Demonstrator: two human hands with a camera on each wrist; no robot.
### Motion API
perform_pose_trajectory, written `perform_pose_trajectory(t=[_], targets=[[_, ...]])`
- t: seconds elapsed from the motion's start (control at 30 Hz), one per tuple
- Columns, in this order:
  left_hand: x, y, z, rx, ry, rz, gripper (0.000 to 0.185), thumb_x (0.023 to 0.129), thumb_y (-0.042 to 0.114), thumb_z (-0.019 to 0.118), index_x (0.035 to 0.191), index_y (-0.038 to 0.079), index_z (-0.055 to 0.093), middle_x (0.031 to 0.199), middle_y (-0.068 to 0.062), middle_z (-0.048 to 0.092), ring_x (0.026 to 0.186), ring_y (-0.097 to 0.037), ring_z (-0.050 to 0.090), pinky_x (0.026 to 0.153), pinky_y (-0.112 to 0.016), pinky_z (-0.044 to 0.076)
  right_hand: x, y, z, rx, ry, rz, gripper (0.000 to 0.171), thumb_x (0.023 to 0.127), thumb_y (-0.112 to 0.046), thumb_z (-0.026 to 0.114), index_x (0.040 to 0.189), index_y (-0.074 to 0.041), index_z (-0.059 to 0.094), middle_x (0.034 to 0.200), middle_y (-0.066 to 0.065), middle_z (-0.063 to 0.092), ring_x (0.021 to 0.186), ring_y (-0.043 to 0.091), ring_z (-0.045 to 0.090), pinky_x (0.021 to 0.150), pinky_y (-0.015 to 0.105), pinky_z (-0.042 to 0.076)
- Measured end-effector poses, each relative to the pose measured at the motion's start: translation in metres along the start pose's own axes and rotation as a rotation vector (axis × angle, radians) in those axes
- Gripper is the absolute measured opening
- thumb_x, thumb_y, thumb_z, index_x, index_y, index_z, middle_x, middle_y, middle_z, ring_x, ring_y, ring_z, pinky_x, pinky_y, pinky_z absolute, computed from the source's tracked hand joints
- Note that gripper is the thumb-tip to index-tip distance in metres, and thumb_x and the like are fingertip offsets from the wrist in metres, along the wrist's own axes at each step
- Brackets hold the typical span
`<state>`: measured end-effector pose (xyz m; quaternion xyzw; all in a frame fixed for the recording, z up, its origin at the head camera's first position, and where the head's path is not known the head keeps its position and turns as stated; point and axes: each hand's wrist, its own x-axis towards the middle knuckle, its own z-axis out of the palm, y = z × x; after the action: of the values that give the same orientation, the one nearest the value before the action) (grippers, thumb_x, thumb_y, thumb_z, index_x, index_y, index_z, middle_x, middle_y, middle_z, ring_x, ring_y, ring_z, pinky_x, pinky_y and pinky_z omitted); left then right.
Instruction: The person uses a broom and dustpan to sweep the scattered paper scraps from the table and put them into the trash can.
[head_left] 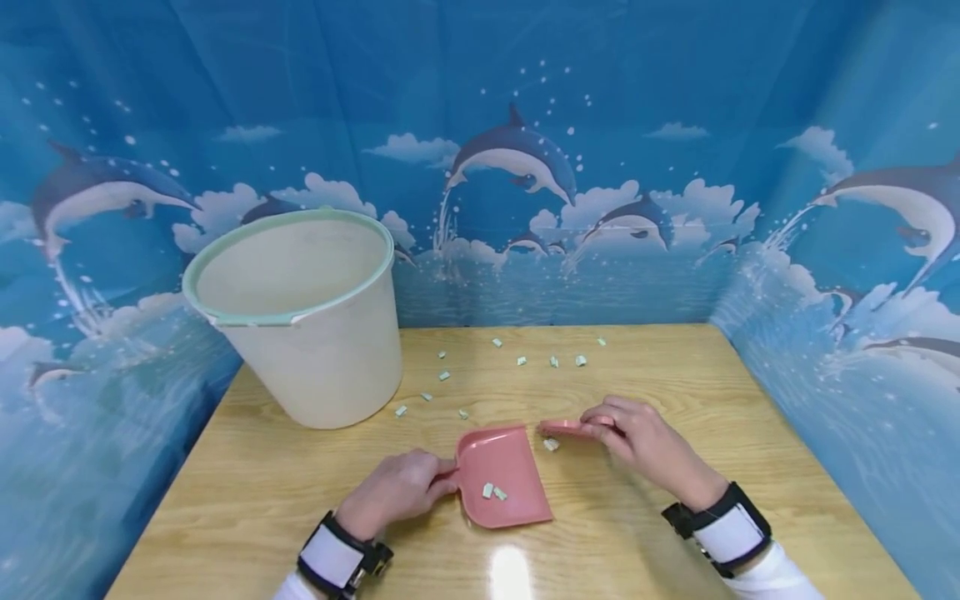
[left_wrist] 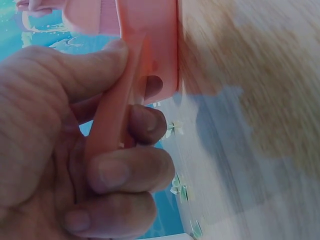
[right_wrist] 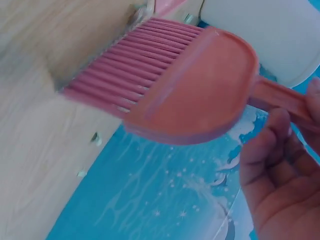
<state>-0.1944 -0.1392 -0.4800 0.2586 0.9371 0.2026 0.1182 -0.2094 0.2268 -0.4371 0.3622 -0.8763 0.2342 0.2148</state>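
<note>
A pink dustpan [head_left: 506, 462] lies on the wooden table, its open edge facing right, with two pale paper scraps [head_left: 493, 492] in it. My left hand [head_left: 401, 487] grips its handle [left_wrist: 112, 110], thumb on one side and fingers curled round the other. In my right hand [head_left: 637, 437] is a small pink brush [right_wrist: 195, 85], pinched by its handle between thumb and fingers. The brush's bristles [right_wrist: 135, 70] reach down to the table just right of the dustpan's open edge. Another scrap [head_left: 551, 445] lies between the bristles and the dustpan.
A large white bucket [head_left: 322, 350] with a pale green rim stands at the back left. Several scraps [head_left: 521, 361] are scattered over the back of the wooden table [head_left: 660, 367]. A blue dolphin-print curtain [head_left: 510, 275] encloses the back and sides.
</note>
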Motion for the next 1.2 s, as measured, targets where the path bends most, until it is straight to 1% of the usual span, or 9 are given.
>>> perform_pose_trajectory(t=[0.13,0.23,0.4,0.5,0.63,0.8,0.9,1.07,1.2], targets=[[-0.001,-0.001,-0.001,-0.002,0.009,0.006,0.037,0.1,0.034,0.065,0.132,0.014,0.068,0.095,-0.001,0.075,0.061,-0.003,0.051,0.053,-0.023,0.043,0.003,0.007,0.0,-0.024,0.089,0.011,0.007,0.094,-0.009,0.073,0.098,-0.014,0.074,0.087,-0.01,0.066,0.072,-0.001,0.052,0.064,0.015,0.043],[-0.001,-0.001,-0.001,-0.009,0.003,0.002,0.038,0.101,0.035,0.064,0.133,0.015,0.068,0.087,0.003,0.071,0.06,-0.003,0.05,0.053,-0.023,0.043,0.0,0.009,0.006,-0.045,0.137,0.02,0.005,0.093,-0.008,0.073,0.095,-0.013,0.072,0.088,-0.008,0.068,0.073,0.0,0.055,0.064,0.014,0.044],[0.003,0.001,0.0,-0.032,-0.023,-0.026,0.039,0.101,0.036,0.063,0.133,0.015,0.067,0.068,0.01,0.056,0.053,-0.005,0.047,0.049,-0.023,0.04,-0.005,0.005,0.015,-0.101,0.169,0.04,0.009,0.088,-0.005,0.077,0.091,-0.012,0.072,0.087,-0.003,0.071,0.076,0.005,0.063,0.064,0.021,0.052],[0.004,0.002,-0.001,-0.03,-0.029,-0.035,0.038,0.102,0.037,0.062,0.133,0.016,0.068,0.066,0.01,0.053,0.053,-0.005,0.047,0.049,-0.023,0.039,-0.001,0.001,0.018,-0.107,0.166,0.042,0.008,0.088,-0.006,0.076,0.089,-0.012,0.07,0.085,-0.002,0.07,0.075,0.005,0.064,0.063,0.023,0.054],[0.004,0.002,0.0,-0.025,-0.016,-0.01,0.034,0.102,0.036,0.062,0.129,0.017,0.07,0.069,0.012,0.055,0.055,-0.003,0.048,0.05,-0.023,0.04,0.006,-0.008,0.023,-0.067,0.165,0.025,0.012,0.091,-0.005,0.073,0.084,-0.013,0.067,0.076,-0.006,0.063,0.067,0.001,0.054,0.058,0.016,0.046],[-0.002,-0.001,0.001,-0.007,0.025,0.046,0.022,0.103,0.032,0.062,0.115,0.018,0.074,0.068,0.013,0.054,0.055,-0.001,0.048,0.05,-0.022,0.042,0.015,-0.021,0.032,0.008,0.146,0.016,0.02,0.094,-0.005,0.069,0.08,-0.016,0.061,0.069,-0.009,0.05,0.06,-0.002,0.041,0.052,0.012,0.036],[-0.004,-0.001,0.002,-0.006,0.032,0.049,0.022,0.103,0.034,0.062,0.114,0.019,0.074,0.068,0.014,0.054,0.055,-0.001,0.048,0.051,-0.022,0.042,0.019,-0.028,0.036,0.044,0.137,0.026,0.022,0.094,-0.004,0.068,0.079,-0.016,0.06,0.067,-0.01,0.048,0.058,-0.003,0.038,0.049,0.011,0.033],[-0.002,-0.002,0.004,-0.013,0.018,0.049,0.024,0.103,0.035,0.061,0.115,0.019,0.074,0.07,0.015,0.055,0.056,-0.001,0.049,0.051,-0.021,0.044,0.021,-0.039,0.04,0.091,0.149,0.044,0.018,0.094,-0.001,0.066,0.081,-0.014,0.064,0.065,-0.012,0.047,0.054,-0.008,0.033,0.044,0.009,0.028],[-0.001,0.0,0.005,-0.008,0.014,0.05,0.02,0.102,0.034,0.062,0.111,0.02,0.074,0.069,0.014,0.054,0.056,-0.001,0.048,0.051,-0.021,0.043,0.026,-0.047,0.041,0.14,0.143,0.052,0.015,0.095,-0.002,0.064,0.085,-0.012,0.067,0.064,-0.012,0.048,0.055,-0.008,0.034,0.044,0.009,0.029]])
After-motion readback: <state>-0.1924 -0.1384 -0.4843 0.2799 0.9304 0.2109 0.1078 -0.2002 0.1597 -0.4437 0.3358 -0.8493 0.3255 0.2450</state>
